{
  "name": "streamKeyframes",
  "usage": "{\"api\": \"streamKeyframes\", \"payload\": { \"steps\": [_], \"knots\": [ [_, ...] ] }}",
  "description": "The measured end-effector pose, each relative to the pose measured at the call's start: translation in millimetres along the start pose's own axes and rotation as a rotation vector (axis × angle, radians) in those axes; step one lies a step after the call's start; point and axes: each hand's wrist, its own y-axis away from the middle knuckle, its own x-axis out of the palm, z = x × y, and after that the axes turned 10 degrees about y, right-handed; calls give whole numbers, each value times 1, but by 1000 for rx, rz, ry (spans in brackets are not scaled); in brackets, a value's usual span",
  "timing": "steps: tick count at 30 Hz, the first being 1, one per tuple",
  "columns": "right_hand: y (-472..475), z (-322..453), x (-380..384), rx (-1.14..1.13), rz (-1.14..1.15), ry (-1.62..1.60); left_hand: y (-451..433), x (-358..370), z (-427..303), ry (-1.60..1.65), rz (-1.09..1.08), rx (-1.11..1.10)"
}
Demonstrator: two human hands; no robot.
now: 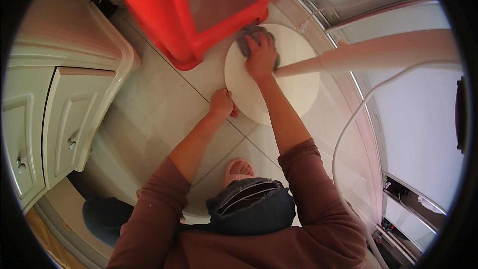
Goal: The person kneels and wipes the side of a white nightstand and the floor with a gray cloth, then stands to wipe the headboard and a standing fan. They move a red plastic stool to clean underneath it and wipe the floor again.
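Observation:
A round white base (295, 93) of a floor stand rests on the tiles before me. From it a white pole (388, 50) runs off to the right; what it carries is out of view. My right hand (261, 54) presses a dark grey cloth (244, 41) against the top of the base, near its far left rim and beside the foot of the pole. At the near left rim, my left hand (222, 104) grips the edge with curled fingers, some of them partly hidden.
A red plastic stool (160, 18) stands close behind the base. To the left is a cream cabinet (80, 119) with knobs. White sliding panels (410, 112) line the right side. A white cord (345, 130) hangs in a loop there. My slippered foot (241, 168) is on the tiled floor (149, 119).

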Motion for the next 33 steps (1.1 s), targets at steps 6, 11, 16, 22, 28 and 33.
{"api": "streamKeyframes", "payload": {
  "steps": [6,11,16,22,28,33],
  "knots": [
    [25,-1,-20,-438,185,-273,0,-14,9,256,125,-19],
    [94,-20,-59,-563,361,-337,3,-35,14,596,203,-81],
    [160,-84,-112,-500,396,-439,7,-42,16,466,98,-44],
    [152,-89,-147,-140,272,-262,48,-56,8,290,-36,25],
    [31,6,-56,-82,-25,-63,97,-70,9,62,135,99],
    [23,29,-28,38,197,97,137,-144,-8,-119,92,168]
  ]
}}
